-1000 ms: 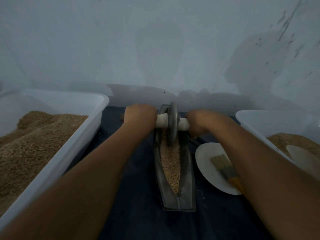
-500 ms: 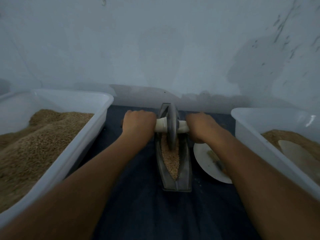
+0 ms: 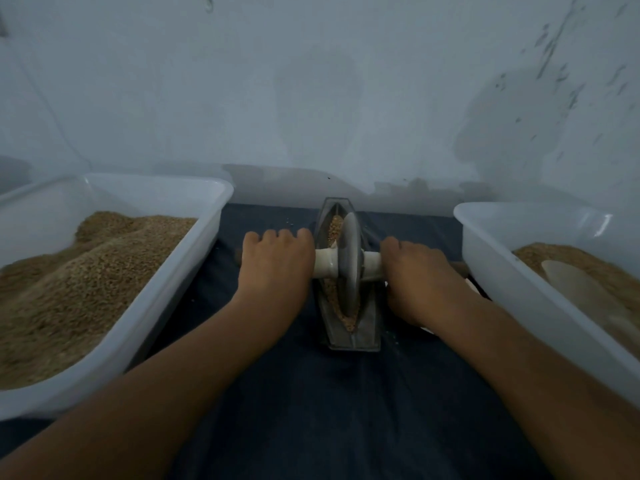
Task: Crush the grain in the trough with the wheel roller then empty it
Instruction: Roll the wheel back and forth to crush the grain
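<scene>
A narrow boat-shaped metal trough lies on the dark blue cloth, running away from me, with brown grain in its groove. A grey wheel roller stands upright in the groove around the trough's middle. Its pale axle handle sticks out on both sides. My left hand grips the left end of the handle. My right hand grips the right end. The grain under the wheel is hidden.
A large white tub heaped with brown grain sits at the left. Another white tub at the right holds grain and a pale scoop. A white wall stands close behind the trough. A white plate is mostly hidden under my right wrist.
The wheel has rolled from the far end of the trough toward me, to about its middle. Both hands came back with it. Grain now shows beyond the wheel.
</scene>
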`<state>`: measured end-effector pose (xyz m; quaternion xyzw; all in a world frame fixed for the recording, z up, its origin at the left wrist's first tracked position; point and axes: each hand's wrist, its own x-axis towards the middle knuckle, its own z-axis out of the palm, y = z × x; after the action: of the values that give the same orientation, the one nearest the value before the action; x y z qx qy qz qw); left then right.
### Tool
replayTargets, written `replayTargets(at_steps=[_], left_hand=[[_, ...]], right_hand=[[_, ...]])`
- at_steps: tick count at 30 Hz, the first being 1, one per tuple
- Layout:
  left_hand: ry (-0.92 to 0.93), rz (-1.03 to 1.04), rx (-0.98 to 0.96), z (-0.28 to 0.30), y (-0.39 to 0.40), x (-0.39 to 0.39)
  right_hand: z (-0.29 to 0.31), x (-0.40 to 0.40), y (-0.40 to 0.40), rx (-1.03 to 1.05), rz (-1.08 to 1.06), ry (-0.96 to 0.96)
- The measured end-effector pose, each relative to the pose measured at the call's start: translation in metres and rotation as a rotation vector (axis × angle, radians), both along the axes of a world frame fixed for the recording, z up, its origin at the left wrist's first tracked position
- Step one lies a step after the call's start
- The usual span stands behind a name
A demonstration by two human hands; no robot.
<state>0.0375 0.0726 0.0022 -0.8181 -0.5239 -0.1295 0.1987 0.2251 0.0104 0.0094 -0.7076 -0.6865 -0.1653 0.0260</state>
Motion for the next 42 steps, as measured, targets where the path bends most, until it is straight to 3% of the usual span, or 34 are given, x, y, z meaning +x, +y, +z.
replayTargets(at_steps=[8,14,19,22,30,37,42], left_hand=[[-0.001,-0.029,-0.010,0.001,0.051,0.019],[-0.028,0.013,-0.154,0.005,0.094,0.030],[-0.020,0.029,-0.212,0.013,0.115,0.042],[0.016,0.029,-0.145,0.018,0.119,0.049],[0.010,-0.006,-0.010,0.008,0.087,0.036],[-0.035,-0.009,-0.108,0.002,0.037,0.010],[0.032,-0.022,-0.024,0.007,0.002,0.002]], right_hand=[[0.002,0.016,0.049,-0.104,-0.057,0.093],[0.018,0.019,0.101,-0.138,-0.095,0.047],[0.030,0.027,0.131,-0.309,-0.141,0.041],[0.027,0.033,0.135,-0.335,-0.151,0.076],[0.015,0.030,0.107,-0.218,-0.086,0.040],[0.012,0.008,0.049,-0.110,-0.038,-0.020],[0.009,-0.002,0.008,-0.114,-0.062,0.001]])
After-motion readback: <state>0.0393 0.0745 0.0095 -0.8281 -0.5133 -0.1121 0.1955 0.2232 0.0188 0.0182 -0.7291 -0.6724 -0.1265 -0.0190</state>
